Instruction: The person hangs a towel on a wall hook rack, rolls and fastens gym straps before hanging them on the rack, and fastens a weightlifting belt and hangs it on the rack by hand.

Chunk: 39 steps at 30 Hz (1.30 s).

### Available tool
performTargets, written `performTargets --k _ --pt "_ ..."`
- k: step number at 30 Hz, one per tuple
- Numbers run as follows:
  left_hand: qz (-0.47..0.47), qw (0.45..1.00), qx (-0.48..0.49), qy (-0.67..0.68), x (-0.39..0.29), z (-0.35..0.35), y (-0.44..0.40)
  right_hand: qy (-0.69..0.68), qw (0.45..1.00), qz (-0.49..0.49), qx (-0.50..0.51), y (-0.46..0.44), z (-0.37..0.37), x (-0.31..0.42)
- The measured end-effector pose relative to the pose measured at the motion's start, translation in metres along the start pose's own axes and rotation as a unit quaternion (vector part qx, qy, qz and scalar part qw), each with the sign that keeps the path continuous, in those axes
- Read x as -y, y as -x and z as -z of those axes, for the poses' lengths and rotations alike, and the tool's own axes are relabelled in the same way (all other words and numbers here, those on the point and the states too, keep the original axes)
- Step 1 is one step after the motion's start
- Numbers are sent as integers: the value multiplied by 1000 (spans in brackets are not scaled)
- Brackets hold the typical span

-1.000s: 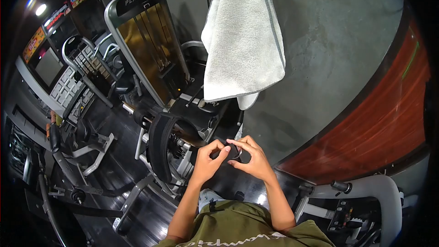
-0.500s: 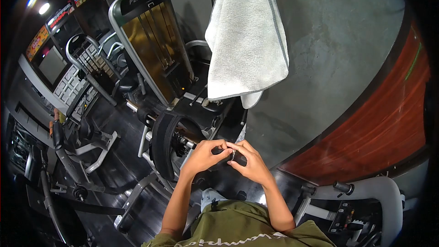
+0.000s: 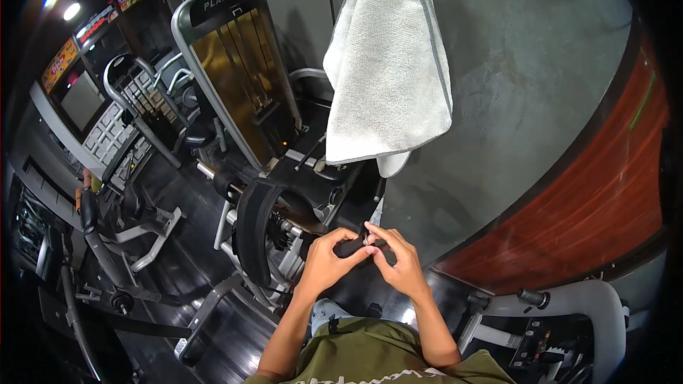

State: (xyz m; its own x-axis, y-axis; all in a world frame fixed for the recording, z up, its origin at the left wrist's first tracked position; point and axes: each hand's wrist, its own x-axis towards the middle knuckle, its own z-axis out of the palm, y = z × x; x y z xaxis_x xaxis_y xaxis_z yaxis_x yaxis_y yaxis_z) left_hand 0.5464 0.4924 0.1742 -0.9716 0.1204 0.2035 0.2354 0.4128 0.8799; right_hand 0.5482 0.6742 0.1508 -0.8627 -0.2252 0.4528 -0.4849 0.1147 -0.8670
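Observation:
In front of my shirt, my left hand (image 3: 329, 264) and my right hand (image 3: 403, 264) meet with thumbs touching and index fingers curled. Between the fingertips sits a small shiny metal piece (image 3: 368, 239), possibly ring-shaped; it is too small and covered to name. Both hands pinch around it. Just beyond the fingers hangs a white towel (image 3: 391, 78) with a grey edge, apart from both hands. A black curved padded part (image 3: 255, 231) of a gym machine is left of my left hand.
A tall weight machine (image 3: 238, 71) marked PLAMAX stands ahead on the left, with more gym machines (image 3: 146, 227) behind it. A reddish wooden panel (image 3: 569, 206) curves along the right. A grey machine frame (image 3: 590, 299) is close at the lower right.
My hands have shifted slightly down and right. My right index finger is straighter and raised, and the thumbs now touch. The towel appears slightly lower in view.

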Motion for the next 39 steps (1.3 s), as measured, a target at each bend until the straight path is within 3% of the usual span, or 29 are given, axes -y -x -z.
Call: performTargets --k 3,6,9,15,18,21,24,25,27,30,32,34,36,39 --pt "-6 1000 -21 -17 10 -6 2 -22 999 -38 0 2 -8 2" --pt "-10 999 -42 7 17 -9 3 -136 983 -100 -64 8 -22 -15" --pt "0 998 -35 47 28 -8 1 -171 959 -215 -75 11 -25 -33" --pt "23 995 -23 91 46 -14 2 -228 941 -236 -81 5 -23 -29" --pt "47 998 -29 34 55 -17 1 -246 933 -258 -53 3 -22 -38" --pt "82 992 -65 73 59 -19 2 -189 951 -246 -8 1 -15 -35" --pt "103 992 -20 70 61 -17 2 -170 957 -236 19 2 -10 -34" --pt "83 993 -32 73 66 -20 3 -169 957 -235 20 1 -9 -34" --pt "65 994 -44 78 64 -21 4 -290 926 -239 -25 1 -9 -33" --pt "62 984 -41 164 48 -15 3 -274 929 -244 -45 -8 -1 -24" --pt "-44 998 -10 49 47 -12 2 -279 931 -231 -43 -15 2 -21" --pt "-6 999 28 31 50 -7 2 -276 935 -222 -28 -22 5 -20" --pt "-99 995 -17 1 54 -7 1 -279 936 -213 -21 -29 6 -16" --pt "-132 990 40 27 62 3 -7 -266 943 -201 9 -39 -1 -11"
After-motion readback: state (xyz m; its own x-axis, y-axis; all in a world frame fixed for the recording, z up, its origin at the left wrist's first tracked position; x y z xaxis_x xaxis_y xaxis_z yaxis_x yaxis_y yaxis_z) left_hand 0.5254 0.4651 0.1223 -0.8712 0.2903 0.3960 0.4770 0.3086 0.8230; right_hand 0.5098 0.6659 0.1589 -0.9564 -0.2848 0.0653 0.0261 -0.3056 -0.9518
